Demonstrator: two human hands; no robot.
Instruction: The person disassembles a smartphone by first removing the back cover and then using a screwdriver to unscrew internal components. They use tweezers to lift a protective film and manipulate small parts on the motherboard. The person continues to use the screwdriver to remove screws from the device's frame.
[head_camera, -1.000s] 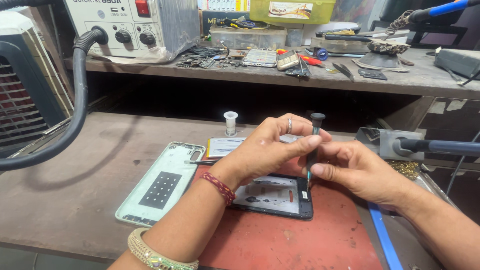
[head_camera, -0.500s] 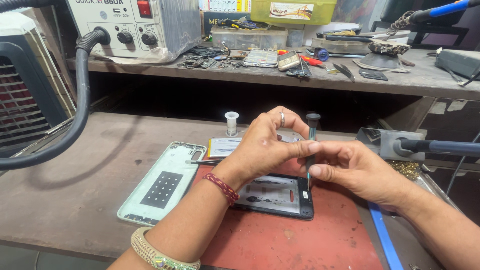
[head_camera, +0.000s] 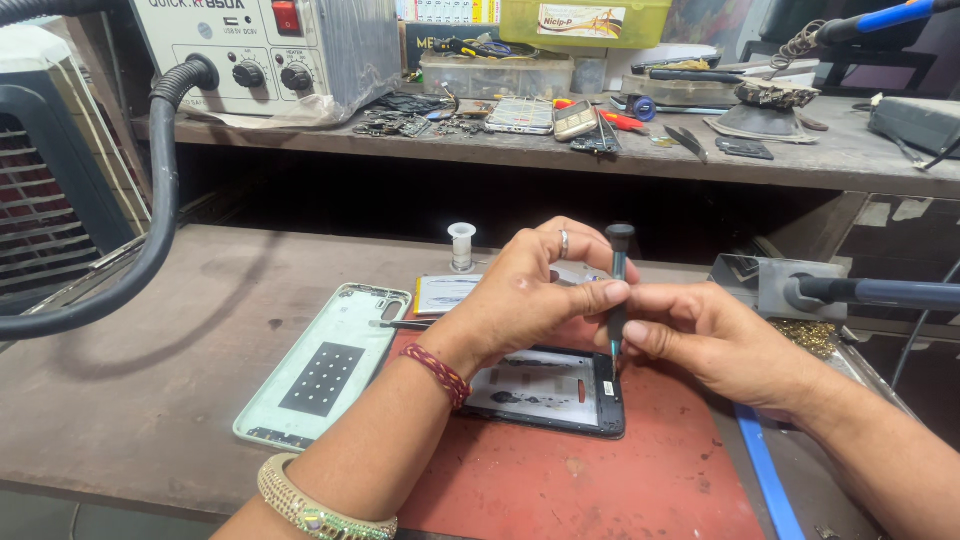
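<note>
Black-handled precision screwdriver (head_camera: 618, 290) stands upright between both hands, cap end up, thin tip down over the right edge of an opened phone body (head_camera: 548, 390). Left hand (head_camera: 530, 295): grip clenched on the screwdriver shaft, thumb and forefinger pinching it about mid-length; ring on one finger, red thread band at the wrist, gold bangle lower on the forearm. Right hand (head_camera: 705, 335): grip also grasping the screwdriver, fingertips pressed to the lower shaft from the right side, thumb just beside the left thumb. Whether the tip actually touches the phone cannot be told; the fingers partly cover it.

Phone body lies flat, black frame, pale inner plate showing, on a red work mat (head_camera: 560, 480) at the near edge of the surface (head_camera: 150, 380). Just left of it, half off the mat, a pale green phone back cover (head_camera: 325, 365) lies inside-up with a dark rectangular pad in its middle. Behind the hands: a small white spool (head_camera: 461, 245) standing upright, and a flat pale rectangular part (head_camera: 445, 293) with an orange edge.

Left side: thick black hose (head_camera: 160, 220) curving down from a grey hot-air rework station (head_camera: 270, 50) on the upper shelf (head_camera: 520, 150). Shelf also carries loose phones, tools, circuit parts, a clear box, a yellow-green box. Right of the hands, a metal block with a blue-handled tool (head_camera: 880, 292) lying horizontally.
</note>
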